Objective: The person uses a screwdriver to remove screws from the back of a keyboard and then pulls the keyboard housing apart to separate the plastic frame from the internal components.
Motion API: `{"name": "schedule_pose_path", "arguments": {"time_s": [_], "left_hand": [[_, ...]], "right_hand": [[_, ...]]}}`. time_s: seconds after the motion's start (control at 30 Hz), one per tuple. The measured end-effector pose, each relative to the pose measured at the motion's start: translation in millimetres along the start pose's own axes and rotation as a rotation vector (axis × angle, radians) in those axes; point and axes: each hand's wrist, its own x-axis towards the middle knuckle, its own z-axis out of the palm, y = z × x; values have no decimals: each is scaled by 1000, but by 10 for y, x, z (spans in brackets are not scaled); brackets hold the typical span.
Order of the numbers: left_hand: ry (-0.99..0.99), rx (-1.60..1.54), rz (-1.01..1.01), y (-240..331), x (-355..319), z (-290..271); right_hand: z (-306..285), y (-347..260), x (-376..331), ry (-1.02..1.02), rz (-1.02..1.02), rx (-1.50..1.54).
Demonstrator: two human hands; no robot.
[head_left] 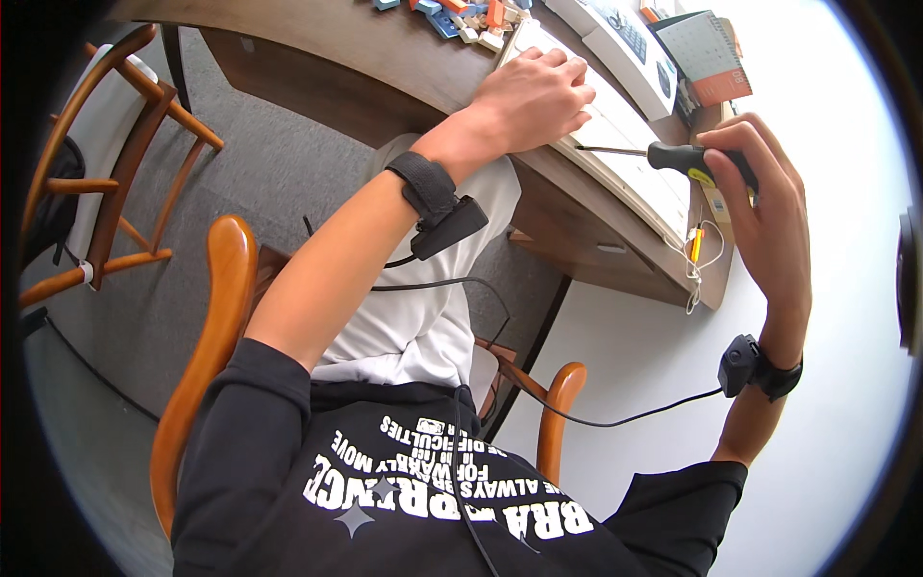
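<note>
At the near right of the brown desk [336, 50] lay a slim yellow-orange object [696, 244]; past it, the right hand [769, 197] had its fingers closed around a screwdriver [673, 158], whose tip was by a long white panel's [635, 178] edge; the left hand's [534, 101] fingers curled over that panel, their grip impossible to tell; farther stood a white box [630, 75]; coloured blocks [466, 19] lay far left.

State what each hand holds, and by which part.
The right hand holds a dark-handled, metal-shafted screwdriver by its handle. Whether the left hand grips the long, flat white panel cannot be told.
</note>
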Motion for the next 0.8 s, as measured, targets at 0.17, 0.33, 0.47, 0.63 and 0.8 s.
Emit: {"name": "schedule_pose_path", "arguments": {"time_s": [0.17, 0.33, 0.47, 0.63, 0.8], "left_hand": [[18, 58, -4, 1, -17, 9], [5, 36, 2, 27, 3, 0], [1, 34, -17, -11, -33, -4], [-9, 27, -10, 13, 0, 10], [0, 25, -15, 8, -13, 11]], "right_hand": [[-12, -2, 4, 72, -76, 149], [-14, -122, 41, 174, 2, -50], [-139, -237, 145, -295, 606, -243], [-78, -161, -77, -21, 225, -105], [-135, -210, -38, -100, 140, 58]]}}
